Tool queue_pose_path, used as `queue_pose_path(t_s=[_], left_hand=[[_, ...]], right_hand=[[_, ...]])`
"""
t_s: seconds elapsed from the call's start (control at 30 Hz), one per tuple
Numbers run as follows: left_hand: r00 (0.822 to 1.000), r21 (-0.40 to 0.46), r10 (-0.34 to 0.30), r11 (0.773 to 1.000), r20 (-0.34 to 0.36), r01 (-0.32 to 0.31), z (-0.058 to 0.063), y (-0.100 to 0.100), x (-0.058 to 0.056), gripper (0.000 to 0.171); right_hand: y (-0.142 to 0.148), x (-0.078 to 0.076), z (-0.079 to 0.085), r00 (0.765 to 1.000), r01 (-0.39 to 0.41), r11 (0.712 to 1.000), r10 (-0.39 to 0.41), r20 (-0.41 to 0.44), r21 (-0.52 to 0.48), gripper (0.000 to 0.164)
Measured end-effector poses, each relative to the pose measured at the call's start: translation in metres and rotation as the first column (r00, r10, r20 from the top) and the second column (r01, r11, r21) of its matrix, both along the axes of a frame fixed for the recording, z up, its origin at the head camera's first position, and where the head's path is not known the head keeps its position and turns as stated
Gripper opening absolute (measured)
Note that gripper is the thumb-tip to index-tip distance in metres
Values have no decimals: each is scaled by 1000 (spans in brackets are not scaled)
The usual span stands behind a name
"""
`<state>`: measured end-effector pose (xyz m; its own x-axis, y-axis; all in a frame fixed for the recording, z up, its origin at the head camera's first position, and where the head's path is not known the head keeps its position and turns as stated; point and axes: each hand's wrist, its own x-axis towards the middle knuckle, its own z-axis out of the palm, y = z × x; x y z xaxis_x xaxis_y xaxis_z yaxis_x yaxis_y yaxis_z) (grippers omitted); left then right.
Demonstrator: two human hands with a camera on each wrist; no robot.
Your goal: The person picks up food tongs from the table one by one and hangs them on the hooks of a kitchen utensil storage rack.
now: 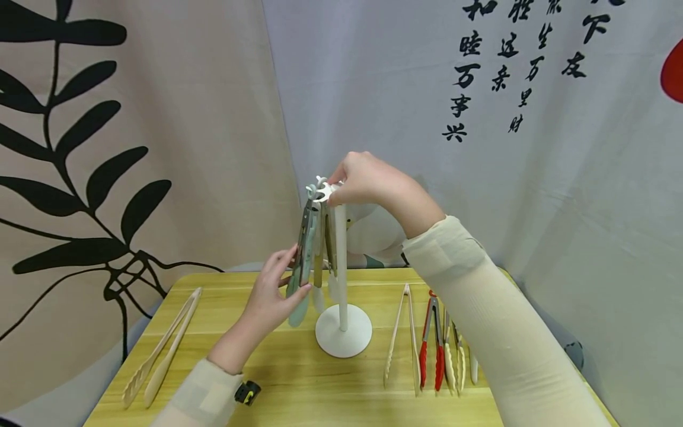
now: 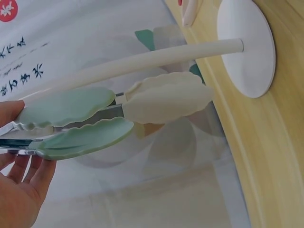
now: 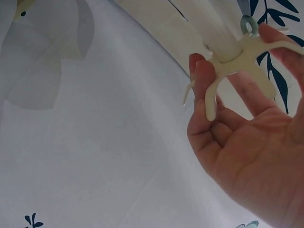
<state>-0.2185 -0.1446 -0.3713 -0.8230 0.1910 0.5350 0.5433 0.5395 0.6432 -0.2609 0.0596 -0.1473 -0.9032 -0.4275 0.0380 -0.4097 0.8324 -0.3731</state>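
Fingers of our left hand hold 1 pair of green tongs beside 1 white stand, whose top our right hand grips.

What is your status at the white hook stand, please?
Left hand holding mint-green-tipped tongs; right hand gripping top of the white hook stand. Tongs tips-down beside it, hooking unclear. Beige-tipped tongs hanging alongside, possibly crowding.
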Motion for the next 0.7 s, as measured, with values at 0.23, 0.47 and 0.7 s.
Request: queue_pose_path(t_s=[0.23,0.47,0.7], left_hand=[[1000,9,-14,1000,17,14,0,4,-1,77],[998,36,-44,998,34,43,-1,9,-2,77],[997,41,-60,997,53,58,-5,14,-5,78]], right_hand=[[0,1,1,1000,11,1000,-11,11,11,38],[1,1,0,1000,11,1000,-11,13,12,40],[0,1,0,1000,16,1000,-16,19,10,40]])
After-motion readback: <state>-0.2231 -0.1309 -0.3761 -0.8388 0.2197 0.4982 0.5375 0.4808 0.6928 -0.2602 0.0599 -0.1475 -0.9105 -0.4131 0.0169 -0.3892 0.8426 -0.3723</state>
